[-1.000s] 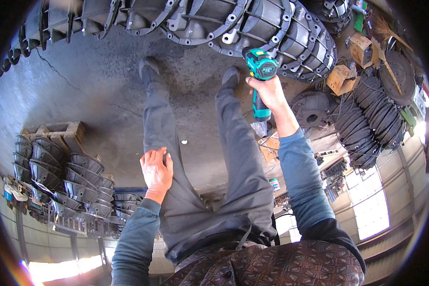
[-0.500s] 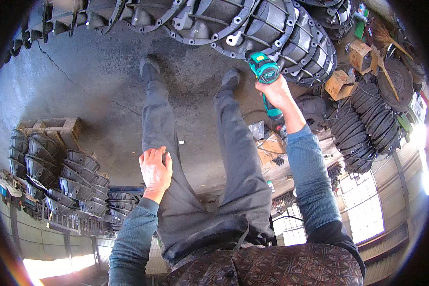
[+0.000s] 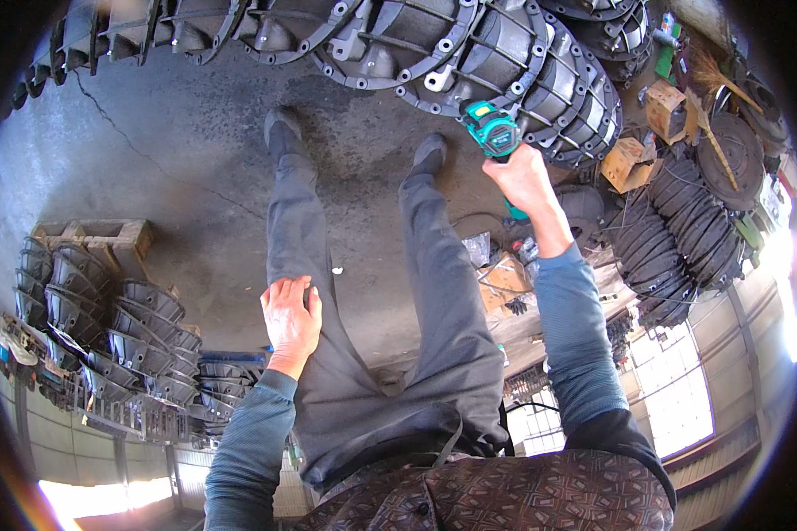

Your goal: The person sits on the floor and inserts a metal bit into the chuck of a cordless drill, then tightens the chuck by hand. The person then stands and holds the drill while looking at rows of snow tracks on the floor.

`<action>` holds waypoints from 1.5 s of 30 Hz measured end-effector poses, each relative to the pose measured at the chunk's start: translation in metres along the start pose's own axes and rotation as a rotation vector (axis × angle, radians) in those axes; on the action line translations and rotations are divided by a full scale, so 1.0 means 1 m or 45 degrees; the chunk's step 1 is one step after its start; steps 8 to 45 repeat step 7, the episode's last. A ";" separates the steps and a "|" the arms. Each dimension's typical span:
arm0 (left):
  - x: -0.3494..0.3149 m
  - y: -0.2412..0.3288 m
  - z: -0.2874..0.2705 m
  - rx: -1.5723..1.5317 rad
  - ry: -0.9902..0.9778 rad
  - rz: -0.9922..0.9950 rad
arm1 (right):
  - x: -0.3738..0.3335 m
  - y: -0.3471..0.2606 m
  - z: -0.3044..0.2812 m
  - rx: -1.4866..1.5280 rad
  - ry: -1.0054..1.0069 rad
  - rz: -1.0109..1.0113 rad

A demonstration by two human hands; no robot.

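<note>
My right hand (image 3: 522, 181) is wrapped round the grip of a teal and black cordless drill (image 3: 490, 129). The drill's nose points up and left, close by the rim of the nearest dark cast-metal housing (image 3: 491, 66); I cannot tell whether it touches. Most of the grip is behind my hand, with a bit of teal showing below it. My left hand (image 3: 290, 320) rests on my left leg, fingers stretched flat and the thumb apart, holding nothing.
A long row of ribbed metal housings (image 3: 390, 44) curves across the far side. To the right lie cardboard boxes (image 3: 629, 164), black ribbed parts (image 3: 695, 208) and a broom (image 3: 722, 80). Stacked housings (image 3: 150, 332) and a wooden pallet (image 3: 97, 234) stand at left.
My right hand has turned and shifted slightly right, and the drill has tilted with it, so less of its base shows. My left hand stays on my leg.
</note>
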State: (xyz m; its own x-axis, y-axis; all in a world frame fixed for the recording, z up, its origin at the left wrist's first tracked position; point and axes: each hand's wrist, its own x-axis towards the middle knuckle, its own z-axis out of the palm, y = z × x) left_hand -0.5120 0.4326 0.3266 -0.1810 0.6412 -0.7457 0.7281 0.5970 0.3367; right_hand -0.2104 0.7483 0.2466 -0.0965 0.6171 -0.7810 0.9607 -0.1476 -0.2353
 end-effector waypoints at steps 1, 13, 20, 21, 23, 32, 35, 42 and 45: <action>0.000 0.000 0.000 0.002 -0.001 -0.004 | -0.007 -0.008 -0.014 0.033 -0.064 0.033; -0.002 -0.003 0.003 -0.018 0.030 0.008 | -0.062 -0.010 -0.037 1.403 -0.325 0.080; -0.002 -0.003 0.003 -0.018 0.030 0.008 | -0.062 -0.010 -0.037 1.403 -0.325 0.080; -0.002 -0.003 0.003 -0.018 0.030 0.008 | -0.062 -0.010 -0.037 1.403 -0.325 0.080; -0.002 -0.003 0.003 -0.018 0.030 0.008 | -0.062 -0.010 -0.037 1.403 -0.325 0.080; -0.002 -0.003 0.003 -0.018 0.030 0.008 | -0.062 -0.010 -0.037 1.403 -0.325 0.080; -0.002 -0.003 0.003 -0.018 0.030 0.008 | -0.062 -0.010 -0.037 1.403 -0.325 0.080; -0.002 -0.003 0.003 -0.018 0.030 0.008 | -0.062 -0.010 -0.037 1.403 -0.325 0.080; -0.002 -0.003 0.003 -0.018 0.030 0.008 | -0.062 -0.010 -0.037 1.403 -0.325 0.080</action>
